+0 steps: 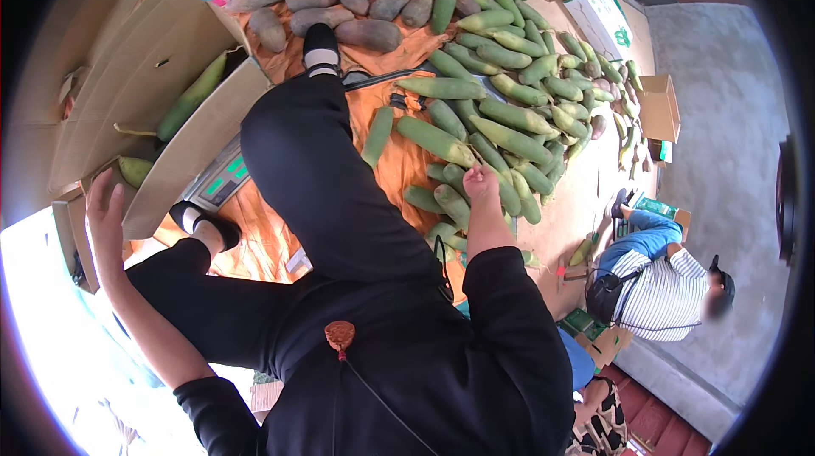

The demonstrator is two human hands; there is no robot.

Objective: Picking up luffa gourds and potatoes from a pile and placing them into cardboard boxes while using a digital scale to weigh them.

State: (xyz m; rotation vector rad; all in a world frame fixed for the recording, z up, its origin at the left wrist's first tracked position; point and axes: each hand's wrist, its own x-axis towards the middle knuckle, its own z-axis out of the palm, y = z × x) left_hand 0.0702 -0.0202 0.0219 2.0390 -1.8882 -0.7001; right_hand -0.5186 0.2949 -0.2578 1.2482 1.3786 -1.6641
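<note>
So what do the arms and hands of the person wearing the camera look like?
Plain black sleeves end partway down the arms. The left hand and right hand are ungloved; no watch or bracelet shows.

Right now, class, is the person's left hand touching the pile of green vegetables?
No, the left hand is at the cardboard box, while the right hand is at the pile of green vegetables.

We are in a produce-packing room, it seems.
We see long green vegetables (514, 116) heaped partly over orange sheeting (401, 180), an open cardboard carton (199, 150), a digital scale (219, 180) and a co-worker (658, 295) near boxes (609, 342).
</note>
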